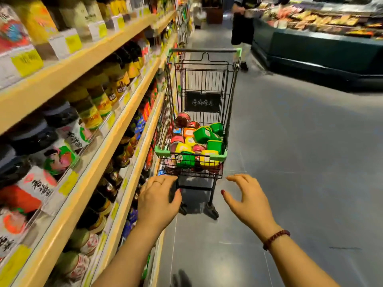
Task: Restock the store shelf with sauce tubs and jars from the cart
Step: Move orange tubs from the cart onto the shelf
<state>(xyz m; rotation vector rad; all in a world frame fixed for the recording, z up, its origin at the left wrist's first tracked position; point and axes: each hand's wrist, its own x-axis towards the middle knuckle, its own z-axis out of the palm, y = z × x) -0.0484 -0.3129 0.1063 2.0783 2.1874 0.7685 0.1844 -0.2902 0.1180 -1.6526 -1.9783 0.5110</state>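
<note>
Our two forearms reach forward from the bottom of the view, and both hands hang in the air just short of the near end of the shopping cart [199,112]. We see our left hand [158,198] with its fingers curved and loosely spread, a ring on one finger, holding nothing; its fingertips sit right at the cart's lower front frame, though we cannot tell whether they touch it. Our right hand [246,198] is likewise spread wide and empty, thumb apart from the fingers, with a dark red bead bracelet [275,239] on the wrist.

We find the stock heaped in the cart's wire basket: green sauce tubs [204,134] lie tilted on top toward the right side, yellow-lidded tubs [209,157] sit at the near end, and red-lidded jars [182,119] lie toward the far left of the pile.

We have the store shelf [87,112] running along our left, its wooden tiers crowded with jars and bottles behind yellow price tags, and the cart stands just beside it on the grey floor. Further down the aisle another person [242,23] in dark clothes stands near a dark green display counter [323,48] on the right.
</note>
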